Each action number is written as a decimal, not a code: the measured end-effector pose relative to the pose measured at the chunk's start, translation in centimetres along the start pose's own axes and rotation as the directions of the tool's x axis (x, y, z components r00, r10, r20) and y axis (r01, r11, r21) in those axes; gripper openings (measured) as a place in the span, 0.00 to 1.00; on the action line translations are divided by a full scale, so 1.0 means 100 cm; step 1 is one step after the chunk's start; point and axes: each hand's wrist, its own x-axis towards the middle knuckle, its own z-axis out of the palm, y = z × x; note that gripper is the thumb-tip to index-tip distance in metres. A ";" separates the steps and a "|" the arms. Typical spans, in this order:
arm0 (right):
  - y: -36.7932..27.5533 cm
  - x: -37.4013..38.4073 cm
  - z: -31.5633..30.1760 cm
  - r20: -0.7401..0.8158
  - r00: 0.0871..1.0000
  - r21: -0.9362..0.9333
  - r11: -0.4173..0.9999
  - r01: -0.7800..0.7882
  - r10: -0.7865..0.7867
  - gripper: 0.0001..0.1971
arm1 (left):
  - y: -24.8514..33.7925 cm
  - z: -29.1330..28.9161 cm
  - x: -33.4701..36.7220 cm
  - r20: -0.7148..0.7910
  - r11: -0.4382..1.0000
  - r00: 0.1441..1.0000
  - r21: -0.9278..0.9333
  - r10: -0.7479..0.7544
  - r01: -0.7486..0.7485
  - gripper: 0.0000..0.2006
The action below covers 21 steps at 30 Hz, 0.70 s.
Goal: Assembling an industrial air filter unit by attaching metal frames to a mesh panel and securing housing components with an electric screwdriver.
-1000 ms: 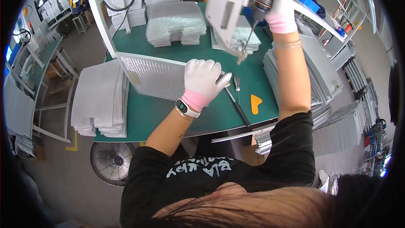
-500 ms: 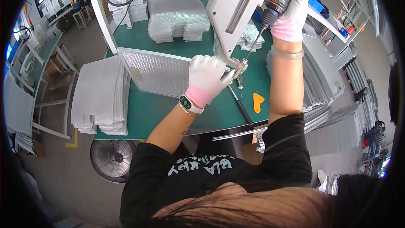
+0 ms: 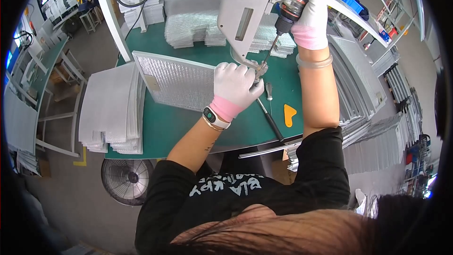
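Note:
A silver foil-faced panel (image 3: 184, 82) with a light metal frame stands tilted on the green bench. My left hand (image 3: 234, 85), in a white glove with a pink cuff, is closed at its right end, fingers curled over the edge; the grip is partly hidden. My right hand (image 3: 312, 9), gloved alike, wraps round a black power screwdriver (image 3: 291, 13). Its long bit slants down to a small metal nozzle (image 3: 259, 67) beside my left fingers. A pale grey machine housing (image 3: 245, 14) stands left of the screwdriver, and the nozzle sits at its lower end.
Foil sheets (image 3: 111, 101) lie stacked at the bench's left, with another stack (image 3: 194, 21) behind. A small screwdriver (image 3: 269, 91), a black-handled tool (image 3: 271, 125) and a yellow scraper (image 3: 289, 115) lie near my right forearm. Metal panels (image 3: 356, 71) stand at the right; a floor fan (image 3: 127, 181) is below.
My right hand, the power screwdriver, the grey housing and the nozzle have shifted left. My left hand has moved slightly right and down, still closed at the panel's end.

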 end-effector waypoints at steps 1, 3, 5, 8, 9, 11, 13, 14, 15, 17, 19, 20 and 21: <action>0.003 0.001 0.002 -0.034 0.999 0.039 0.999 -0.010 0.011 0.07 | -0.001 0.001 0.000 -0.037 1.000 0.999 -0.023 0.013 -0.014 0.09; 0.002 0.001 0.006 -0.032 0.999 0.063 0.998 -0.013 0.015 0.07 | -0.002 0.004 0.001 -0.057 0.999 0.998 -0.048 0.017 -0.020 0.09; 0.003 0.002 0.008 -0.033 0.999 0.089 0.996 -0.018 0.021 0.07 | -0.003 0.005 0.003 -0.073 0.997 0.997 -0.072 0.020 -0.026 0.09; 0.003 0.001 0.003 0.048 0.997 0.111 0.992 -0.060 0.055 0.08 | 0.001 0.003 0.008 -0.045 0.996 0.999 -0.082 0.017 -0.021 0.09; 0.007 -0.003 0.000 0.159 0.986 0.051 0.997 -0.053 0.044 0.13 | -0.002 0.003 0.006 -0.014 0.995 1.000 -0.095 0.005 -0.006 0.09; 0.016 -0.013 0.001 0.298 0.951 0.040 0.994 -0.105 0.088 0.11 | -0.003 0.003 0.003 0.019 0.994 1.000 -0.106 -0.005 0.007 0.08; 0.029 -0.024 -0.001 0.283 0.959 0.061 0.998 -0.031 0.012 0.17 | 0.001 0.003 0.002 -0.091 0.992 0.996 -0.128 0.010 -0.021 0.07; 0.034 -0.026 0.001 0.267 0.964 0.141 0.990 -0.033 -0.006 0.20 | 0.002 0.001 0.001 -0.091 0.992 0.996 -0.127 0.012 -0.024 0.07; 0.034 -0.030 0.006 0.240 0.971 0.122 0.991 -0.047 0.016 0.22 | 0.002 -0.002 -0.001 -0.057 0.994 0.998 -0.106 -0.006 0.000 0.07; 0.033 -0.028 0.010 0.286 0.957 0.089 0.994 -0.065 0.037 0.24 | 0.000 -0.002 -0.002 -0.021 0.996 1.000 -0.084 -0.022 0.021 0.07; 0.034 -0.028 0.013 0.286 0.958 0.055 0.997 -0.049 0.031 0.27 | 0.000 0.005 -0.004 -0.093 0.990 0.996 -0.142 -0.012 -0.001 0.06; 0.035 -0.028 0.014 0.287 0.957 0.066 0.996 -0.053 0.032 0.27 | -0.001 0.006 -0.005 -0.090 0.989 0.996 -0.146 -0.010 -0.004 0.06; 0.037 -0.026 0.012 0.283 0.959 0.066 0.997 -0.052 0.031 0.27 | -0.002 0.007 -0.005 -0.080 0.980 0.997 -0.197 -0.013 -0.003 0.07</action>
